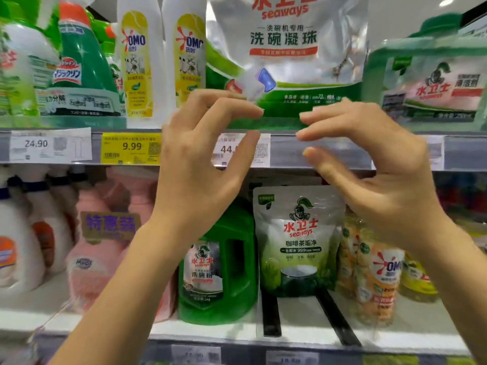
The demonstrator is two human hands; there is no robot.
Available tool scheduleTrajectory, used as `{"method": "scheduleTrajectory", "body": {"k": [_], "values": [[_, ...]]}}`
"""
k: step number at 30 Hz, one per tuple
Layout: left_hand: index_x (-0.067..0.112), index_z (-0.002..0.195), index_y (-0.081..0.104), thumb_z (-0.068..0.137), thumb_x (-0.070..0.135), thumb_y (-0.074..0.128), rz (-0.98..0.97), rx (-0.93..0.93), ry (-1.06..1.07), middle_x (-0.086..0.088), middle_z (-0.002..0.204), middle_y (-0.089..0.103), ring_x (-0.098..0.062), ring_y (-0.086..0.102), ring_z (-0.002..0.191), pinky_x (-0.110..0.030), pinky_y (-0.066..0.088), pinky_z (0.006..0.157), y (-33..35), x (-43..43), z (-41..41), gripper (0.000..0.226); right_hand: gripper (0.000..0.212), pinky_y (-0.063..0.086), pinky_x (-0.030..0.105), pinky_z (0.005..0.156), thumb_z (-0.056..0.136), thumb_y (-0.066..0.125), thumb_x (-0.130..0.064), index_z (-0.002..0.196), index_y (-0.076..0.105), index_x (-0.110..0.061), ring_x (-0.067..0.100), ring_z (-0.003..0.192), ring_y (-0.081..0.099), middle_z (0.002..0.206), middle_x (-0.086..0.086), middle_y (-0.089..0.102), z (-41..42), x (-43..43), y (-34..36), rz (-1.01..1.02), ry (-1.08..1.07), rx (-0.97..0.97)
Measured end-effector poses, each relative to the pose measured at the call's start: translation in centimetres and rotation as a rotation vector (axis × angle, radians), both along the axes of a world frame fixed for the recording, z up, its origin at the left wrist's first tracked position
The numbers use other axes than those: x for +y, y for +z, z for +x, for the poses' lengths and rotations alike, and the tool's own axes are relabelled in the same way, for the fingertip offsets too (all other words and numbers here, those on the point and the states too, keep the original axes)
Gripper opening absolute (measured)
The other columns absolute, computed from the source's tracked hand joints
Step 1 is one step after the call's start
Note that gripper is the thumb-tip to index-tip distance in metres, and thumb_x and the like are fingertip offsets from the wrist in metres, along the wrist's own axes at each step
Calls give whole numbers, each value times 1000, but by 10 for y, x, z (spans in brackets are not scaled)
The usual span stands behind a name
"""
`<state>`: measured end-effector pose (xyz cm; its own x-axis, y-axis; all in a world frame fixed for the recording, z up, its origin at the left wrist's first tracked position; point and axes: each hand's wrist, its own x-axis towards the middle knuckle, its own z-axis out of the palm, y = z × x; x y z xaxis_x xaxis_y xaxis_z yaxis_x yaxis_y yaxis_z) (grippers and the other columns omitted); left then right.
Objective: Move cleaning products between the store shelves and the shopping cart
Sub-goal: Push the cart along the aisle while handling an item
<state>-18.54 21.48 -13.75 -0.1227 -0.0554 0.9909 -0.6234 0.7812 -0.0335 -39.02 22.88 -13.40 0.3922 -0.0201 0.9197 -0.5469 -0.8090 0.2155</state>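
A large silver and green Seaways dishwasher-pod pouch (286,48) stands on the upper shelf (329,151), straight ahead. My left hand (203,154) and my right hand (369,159) are raised side by side just below and in front of its bottom edge. Both hands have loosely curved fingers, fingertips pointing toward each other, and hold nothing. I cannot tell if the fingertips touch the pouch. No shopping cart is in view.
Two white OMO bottles (139,61) and green spray bottles (81,61) stand left of the pouch, a green Seaways jug (427,83) right. Below are a green jug (221,264), a small Seaways pouch (297,241), pink bottles (95,259) and OMO packs (374,272).
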Motion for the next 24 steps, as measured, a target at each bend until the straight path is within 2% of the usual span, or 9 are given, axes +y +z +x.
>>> {"method": "scheduleTrajectory", "body": {"k": [2, 4, 6, 8, 11, 17, 24], "values": [[12, 106, 63, 93, 12, 62, 93, 26, -145, -4, 108, 59, -10, 61, 97, -28, 49, 88, -10, 14, -7, 13, 11, 47, 35, 92, 93, 63, -11, 104, 64, -10, 20, 106, 61, 107, 3, 65, 4, 11, -17, 72, 74, -72], [18, 105, 60, 92, 13, 63, 255, 63, -279, -4, 108, 62, -14, 65, 92, -33, 53, 85, -21, 27, -13, 14, 11, 48, 30, 84, 93, 63, -11, 104, 63, -14, 16, 96, 62, 103, 0, 65, 11, 19, -32, 226, 207, -175], [22, 106, 60, 92, 17, 63, 404, 74, -333, -2, 106, 65, -17, 67, 91, -40, 54, 84, -36, 39, -16, 15, 13, 50, 29, 82, 92, 64, -10, 103, 63, -16, 15, 92, 64, 101, -1, 67, 19, 26, -47, 380, 326, -244], [22, 108, 61, 91, 19, 63, 502, 84, -312, 1, 108, 66, -15, 67, 91, -39, 54, 85, -52, 51, -11, 17, 15, 51, 29, 83, 91, 65, -10, 104, 63, -17, 14, 94, 66, 101, -1, 68, 26, 32, -63, 503, 406, -263], [16, 113, 62, 91, 17, 64, 598, 137, -230, 1, 112, 65, -11, 67, 93, -30, 52, 87, -80, 72, 7, 22, 19, 51, 26, 83, 89, 68, -12, 106, 65, -19, 13, 94, 66, 100, 0, 70, 37, 39, -87, 681, 476, -287], [21, 113, 63, 88, 22, 67, 807, 404, -149, 8, 109, 68, -9, 66, 98, -20, 49, 86, -138, 139, 53, 26, 25, 52, 25, 86, 86, 70, -23, 109, 64, -27, 15, 99, 65, 102, -4, 68, 78, 66, -138, 945, 614, -264], [30, 115, 62, 87, 26, 69, 821, 568, 113, 14, 114, 67, -8, 64, 105, -17, 47, 88, -174, 251, 131, 29, 35, 53, 30, 85, 79, 70, -32, 113, 62, -29, 20, 102, 63, 111, -6, 66, 176, 134, -177, 1127, 791, -137]]}}
